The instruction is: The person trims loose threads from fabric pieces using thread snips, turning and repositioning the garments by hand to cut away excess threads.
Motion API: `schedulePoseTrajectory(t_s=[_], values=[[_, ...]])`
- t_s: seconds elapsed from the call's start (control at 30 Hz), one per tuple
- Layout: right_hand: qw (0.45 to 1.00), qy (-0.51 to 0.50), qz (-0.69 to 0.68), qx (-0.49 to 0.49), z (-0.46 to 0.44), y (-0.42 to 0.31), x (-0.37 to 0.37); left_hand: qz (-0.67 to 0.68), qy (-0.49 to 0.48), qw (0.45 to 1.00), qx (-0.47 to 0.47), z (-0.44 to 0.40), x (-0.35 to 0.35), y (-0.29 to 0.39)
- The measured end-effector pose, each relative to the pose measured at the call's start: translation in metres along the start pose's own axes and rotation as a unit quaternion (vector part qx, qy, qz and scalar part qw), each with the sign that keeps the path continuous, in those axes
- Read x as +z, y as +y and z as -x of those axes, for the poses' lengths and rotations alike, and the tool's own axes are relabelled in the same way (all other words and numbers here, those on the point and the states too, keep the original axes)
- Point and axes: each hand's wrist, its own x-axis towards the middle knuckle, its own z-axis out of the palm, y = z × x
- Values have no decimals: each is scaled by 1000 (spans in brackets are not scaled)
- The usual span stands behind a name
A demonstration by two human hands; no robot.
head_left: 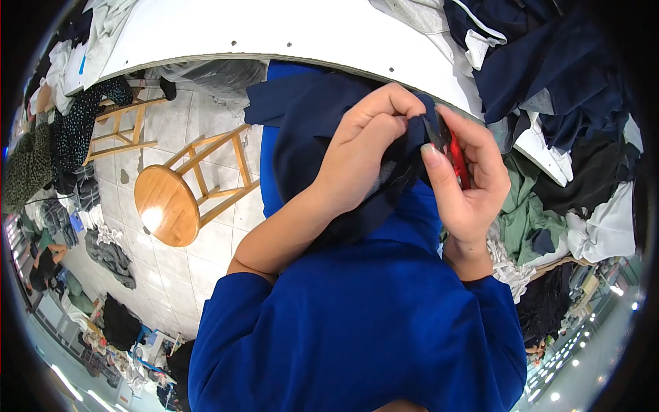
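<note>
Dark navy fabric [322,103] hangs over my lap, just below the edge of the white table. My left hand [367,147] is closed, pinching an edge of this fabric between thumb and fingers. Close beside it, my right hand [473,172] grips a small pair of thread snips [456,154] with red on the handle and dark blades. The blades point up toward the fabric edge at my left fingertips. Whether they touch the cloth I cannot tell.
The white table [226,27] curves across the top. Navy garments [549,75] pile up at right, with green cloth [525,213] below. A round wooden stool [168,206] stands at left on the tiled floor. Farther left is another person [41,144] near a second stool [127,130].
</note>
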Motion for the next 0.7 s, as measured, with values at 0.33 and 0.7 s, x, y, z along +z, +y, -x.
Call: schedulePoseTrajectory(t_s=[0.33,0.7], values=[[999,22,-16,28,-2,-3,-5,139,-27,989,-29,-1,-5,-9],[1000,2,5,-16,-5,-2,0,139,0,989,-41,-1,-2,-7]])
